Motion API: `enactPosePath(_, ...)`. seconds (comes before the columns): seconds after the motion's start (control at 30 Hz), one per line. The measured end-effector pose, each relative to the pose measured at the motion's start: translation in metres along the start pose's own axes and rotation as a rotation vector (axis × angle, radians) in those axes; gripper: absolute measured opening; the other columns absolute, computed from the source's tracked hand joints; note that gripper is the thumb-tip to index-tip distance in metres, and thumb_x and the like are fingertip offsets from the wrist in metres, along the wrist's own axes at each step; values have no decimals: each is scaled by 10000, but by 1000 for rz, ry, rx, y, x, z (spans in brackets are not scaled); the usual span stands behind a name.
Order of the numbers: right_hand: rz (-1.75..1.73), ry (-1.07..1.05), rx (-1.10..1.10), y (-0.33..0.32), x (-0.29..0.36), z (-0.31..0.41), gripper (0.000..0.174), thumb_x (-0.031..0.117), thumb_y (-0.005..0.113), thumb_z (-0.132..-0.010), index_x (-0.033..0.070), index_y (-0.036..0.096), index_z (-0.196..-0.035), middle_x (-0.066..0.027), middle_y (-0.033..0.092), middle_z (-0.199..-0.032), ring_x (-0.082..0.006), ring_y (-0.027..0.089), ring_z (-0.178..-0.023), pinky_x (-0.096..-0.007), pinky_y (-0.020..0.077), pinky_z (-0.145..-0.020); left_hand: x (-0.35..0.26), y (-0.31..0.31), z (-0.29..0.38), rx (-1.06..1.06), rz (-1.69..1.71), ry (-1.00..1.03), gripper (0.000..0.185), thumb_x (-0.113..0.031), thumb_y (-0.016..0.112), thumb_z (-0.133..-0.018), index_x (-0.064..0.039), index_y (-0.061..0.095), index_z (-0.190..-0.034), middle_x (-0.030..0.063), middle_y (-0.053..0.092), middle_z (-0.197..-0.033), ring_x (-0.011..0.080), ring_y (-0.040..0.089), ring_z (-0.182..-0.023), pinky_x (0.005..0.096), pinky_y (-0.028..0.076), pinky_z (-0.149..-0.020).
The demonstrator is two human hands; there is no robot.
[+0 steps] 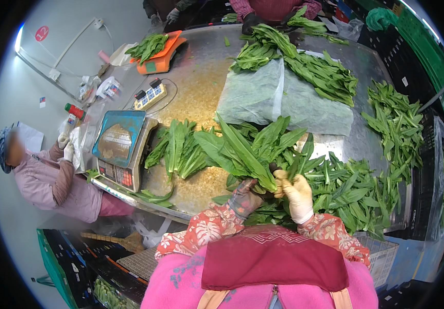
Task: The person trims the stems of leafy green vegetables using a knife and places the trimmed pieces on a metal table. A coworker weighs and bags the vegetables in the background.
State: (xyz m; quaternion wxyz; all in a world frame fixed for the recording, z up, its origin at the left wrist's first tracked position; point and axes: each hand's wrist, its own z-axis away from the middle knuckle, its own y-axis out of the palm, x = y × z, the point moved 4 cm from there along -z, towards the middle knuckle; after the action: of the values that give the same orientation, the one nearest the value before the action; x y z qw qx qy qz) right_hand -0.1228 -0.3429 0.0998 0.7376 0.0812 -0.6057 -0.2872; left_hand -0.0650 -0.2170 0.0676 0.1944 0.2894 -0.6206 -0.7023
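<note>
My left hand (246, 199), in a dark patterned glove, grips the base of a bunch of long-leaved greens (241, 154). The leaves fan up and away from me over the steel table (206, 46). Beside it, my right hand (298, 197) wears a pale, stained glove, its fingers close to the cut stem ends. A leaf (305, 156) rises from between those fingers. Loose greens (345, 189) are heaped to the right of my hands, and some lie beneath them. To the left rests another bunch of greens (179, 150).
A digital scale (119, 150) stands at the left edge, behind it a power strip (150, 96) and an orange scale (156, 61) bearing greens. Greens lie on a pale sheet (253, 92). Co-workers stand at left (60, 174) and across the table (272, 11). Black crates (411, 65) line the right.
</note>
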Motion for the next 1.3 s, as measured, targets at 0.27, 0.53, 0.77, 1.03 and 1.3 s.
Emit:
enactPosePath(0.27,177,134,180,-10,3,-1,440,274,603,-901,9,474,-1227,-62,567,-1113,-106,563,-864,-224,491,-684,0,-117,13,59,-1563,297,429,-91,618,-817,-57,528,-1234,108,575,-1211,247,564,-1088,370,445,-927)
enactPosePath(0.53,154,195,225,14,-19,4,273,194,594,-903,-6,499,-1061,-67,605,-942,-133,593,-835,-242,485,-676,-6,-65,10,-17,-543,153,465,-99,618,-858,-53,468,-1295,120,562,-1234,234,578,-1095,363,485,-902)
enactPosePath(0.77,251,238,280,24,-7,4,352,239,517,-940,-23,526,-1175,-84,638,-1067,-87,590,-750,-203,467,-669,-147,3,55,-308,-840,579,629,-162,671,-805,36,385,-1330,190,520,-1261,259,552,-1115,317,505,-890)
enactPosePath(1.03,310,301,315,27,-16,2,315,225,497,-947,-19,578,-1128,-78,661,-1019,-69,577,-710,-187,451,-652,-277,-24,107,-1370,-2297,324,648,-387,621,-844,-30,412,-1343,227,526,-1233,366,512,-1148,416,415,-959)
enactPosePath(1.3,274,281,277,21,-15,-6,291,202,489,-956,-25,580,-1115,-69,662,-968,-67,574,-701,-186,451,-641,-278,-88,165,-1226,-1873,641,511,-345,645,-821,-70,518,-1233,173,628,-1016,328,595,-1000,364,475,-848)
